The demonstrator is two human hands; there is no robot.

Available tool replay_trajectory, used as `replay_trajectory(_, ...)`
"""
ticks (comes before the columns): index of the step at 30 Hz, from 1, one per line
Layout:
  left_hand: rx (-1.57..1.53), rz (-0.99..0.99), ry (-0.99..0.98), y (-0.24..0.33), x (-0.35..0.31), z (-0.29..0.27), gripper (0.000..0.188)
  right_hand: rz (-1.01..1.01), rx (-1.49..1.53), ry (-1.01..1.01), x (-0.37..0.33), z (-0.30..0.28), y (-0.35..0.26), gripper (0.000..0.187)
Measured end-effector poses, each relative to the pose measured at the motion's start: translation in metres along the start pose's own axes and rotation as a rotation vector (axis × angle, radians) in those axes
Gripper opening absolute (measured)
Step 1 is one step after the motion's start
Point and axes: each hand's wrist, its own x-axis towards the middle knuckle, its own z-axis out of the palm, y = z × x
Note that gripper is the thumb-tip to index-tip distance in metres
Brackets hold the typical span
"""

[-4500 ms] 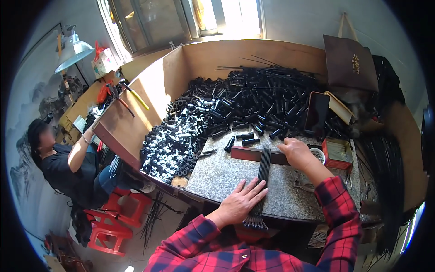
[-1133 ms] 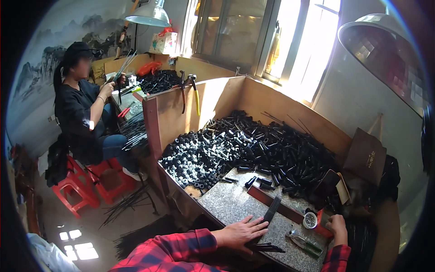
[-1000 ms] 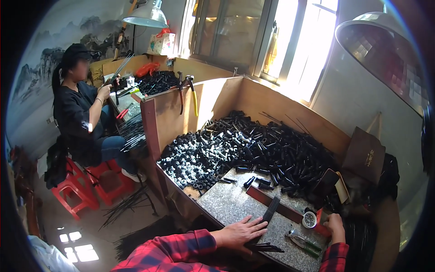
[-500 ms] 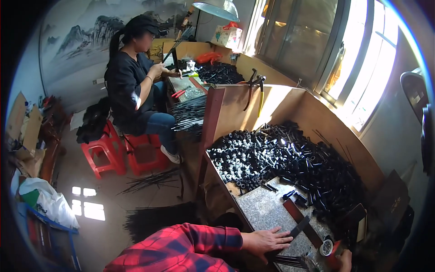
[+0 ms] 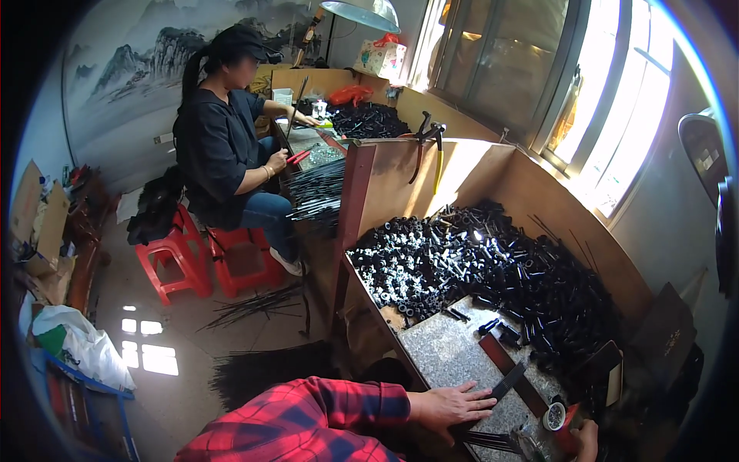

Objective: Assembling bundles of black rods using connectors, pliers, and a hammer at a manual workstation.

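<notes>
Speckled stone [image 5: 443,350] bears black rods [image 5: 509,381] under flat, unclenched left fingers [image 5: 479,404]; grip unclear in right hand [image 5: 588,440].

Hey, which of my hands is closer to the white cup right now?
Right. Your right hand is close to the cup, at the red box beside it; your left hand lies farther off, to its left, on the rods.
</notes>
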Motion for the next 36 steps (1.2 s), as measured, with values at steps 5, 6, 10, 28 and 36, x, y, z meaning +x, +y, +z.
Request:
replay_trajectory(5,0.006,0.004,0.014,-0.001,0.0,0.003,0.11,0.015,0.024,0.016,0.002,0.005,0.007,0.038)
replay_trajectory(6,0.006,0.002,0.015,-0.001,0.0,0.004,0.11,0.013,0.023,0.015,0.002,0.005,0.007,0.038)
replay_trajectory(10,0.012,0.001,0.014,-0.001,-0.002,0.004,0.11,-0.03,0.041,0.031,0.003,0.005,0.007,0.034)
replay_trajectory(28,0.037,0.022,0.023,-0.004,0.0,0.004,0.109,-0.088,-0.165,0.073,-0.012,-0.016,-0.022,0.037)
replay_trajectory(36,0.037,0.032,0.025,-0.003,0.002,0.01,0.108,-0.006,0.009,0.002,0.003,0.002,0.011,0.033)
